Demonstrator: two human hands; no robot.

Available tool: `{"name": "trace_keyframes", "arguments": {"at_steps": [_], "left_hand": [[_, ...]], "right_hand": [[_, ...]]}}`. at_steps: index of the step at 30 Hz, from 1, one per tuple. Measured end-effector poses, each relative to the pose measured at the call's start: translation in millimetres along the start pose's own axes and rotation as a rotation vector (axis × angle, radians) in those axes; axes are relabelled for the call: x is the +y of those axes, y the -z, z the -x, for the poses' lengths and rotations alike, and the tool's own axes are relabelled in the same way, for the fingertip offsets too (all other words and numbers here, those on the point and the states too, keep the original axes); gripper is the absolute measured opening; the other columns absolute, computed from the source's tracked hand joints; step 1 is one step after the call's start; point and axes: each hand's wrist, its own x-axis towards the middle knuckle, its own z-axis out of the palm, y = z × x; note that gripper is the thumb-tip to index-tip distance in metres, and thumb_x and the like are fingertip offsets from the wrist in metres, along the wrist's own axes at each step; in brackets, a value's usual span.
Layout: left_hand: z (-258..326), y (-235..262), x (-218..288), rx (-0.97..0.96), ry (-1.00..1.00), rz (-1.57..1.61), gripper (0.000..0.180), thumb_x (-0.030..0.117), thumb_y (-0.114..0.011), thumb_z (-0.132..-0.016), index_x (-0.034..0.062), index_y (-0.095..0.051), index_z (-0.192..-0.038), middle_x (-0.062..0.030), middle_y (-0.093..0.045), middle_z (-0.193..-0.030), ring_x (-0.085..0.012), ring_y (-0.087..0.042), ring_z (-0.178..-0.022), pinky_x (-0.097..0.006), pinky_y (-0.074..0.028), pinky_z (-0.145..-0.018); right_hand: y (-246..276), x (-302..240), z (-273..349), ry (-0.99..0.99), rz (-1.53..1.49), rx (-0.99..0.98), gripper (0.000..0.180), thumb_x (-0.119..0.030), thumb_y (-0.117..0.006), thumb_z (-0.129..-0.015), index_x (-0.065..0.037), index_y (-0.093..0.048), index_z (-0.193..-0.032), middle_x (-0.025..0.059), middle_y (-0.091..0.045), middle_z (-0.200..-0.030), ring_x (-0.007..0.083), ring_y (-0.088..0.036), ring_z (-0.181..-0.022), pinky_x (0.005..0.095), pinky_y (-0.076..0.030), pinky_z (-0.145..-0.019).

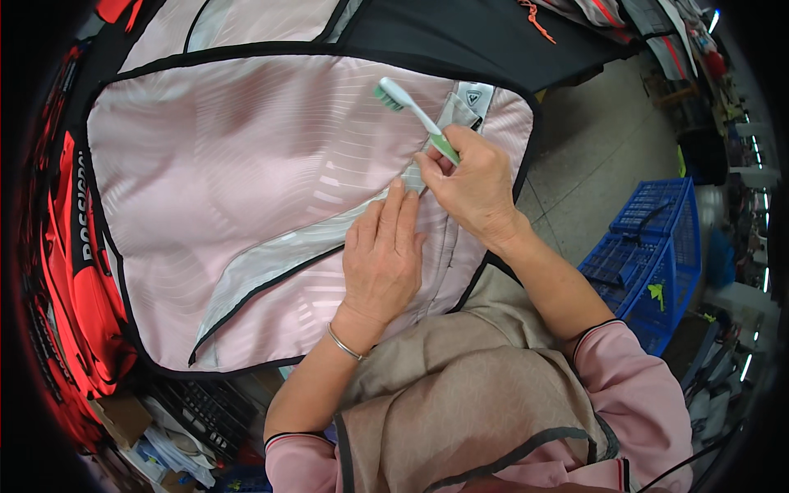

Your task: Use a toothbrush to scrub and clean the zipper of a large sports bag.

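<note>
A pink patterned fabric panel [246, 164] with black bound edges lies spread before me. Across it runs a curved pale grey strip [271, 251] edged in black piping. My left hand [384, 263] rests flat on the strip and panel, fingers stretched out. Above and to the right, my right hand [475, 181] grips a green and white toothbrush [423, 117] by its handle. The brush head points up and left, with green bristles facing down toward the fabric; whether they touch it I cannot tell. A white label [475, 97] sits at the panel's upper right corner.
Red and black bags [78, 287] are stacked along the left. Blue plastic crates [645, 255] stand on the floor at right. A black surface [460, 41] lies beyond the panel, with an orange cord [538, 23] on it. A black crate [201, 411] sits below at left.
</note>
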Motion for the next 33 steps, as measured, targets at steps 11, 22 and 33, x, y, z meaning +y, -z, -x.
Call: {"name": "trace_keyframes", "arguments": {"at_steps": [11, 22, 33], "left_hand": [[-19.4, -1.0, 6.2, -0.053, -0.038, -0.016, 0.051, 0.005, -0.063, -0.076, -0.0053, -0.055, -0.126, -0.0235, -0.047, -0.149, -0.0358, -0.049, -0.127, -0.044, -0.039, -0.104], [-14.2, -7.2, 3.0, -0.027, -0.037, -0.035, 0.052, 0.004, -0.063, -0.079, -0.0051, -0.054, -0.13, -0.021, -0.048, -0.149, -0.0343, -0.05, -0.126, -0.041, -0.041, -0.103], [-34.7, 3.4, 7.6, -0.125, 0.017, 0.08, 0.042, 0.004, -0.063, -0.069, -0.002, -0.055, -0.11, -0.0177, -0.05, -0.147, -0.0338, -0.056, -0.107, -0.043, -0.045, -0.089]], "right_hand": [[5.9, -3.4, -10.9, -0.159, -0.134, -0.018, 0.023, -0.013, -0.079, -0.079, -0.002, -0.06, -0.086, 0.0094, -0.064, -0.068, 0.022, -0.064, -0.061, 0.0351, -0.051, -0.058], [-0.3, 4.9, -13.3, -0.182, -0.106, -0.02, 0.019, -0.013, -0.073, -0.08, -0.002, -0.059, -0.084, 0.01, -0.064, -0.067, 0.0246, -0.066, -0.06, 0.0365, -0.052, -0.06], [11.3, 8.1, -17.5, -0.239, -0.173, -0.073, 0.022, -0.016, -0.075, -0.08, 0.0, -0.061, -0.081, 0.0157, -0.064, -0.067, 0.0326, -0.067, -0.063, 0.0413, -0.052, -0.061]]}}
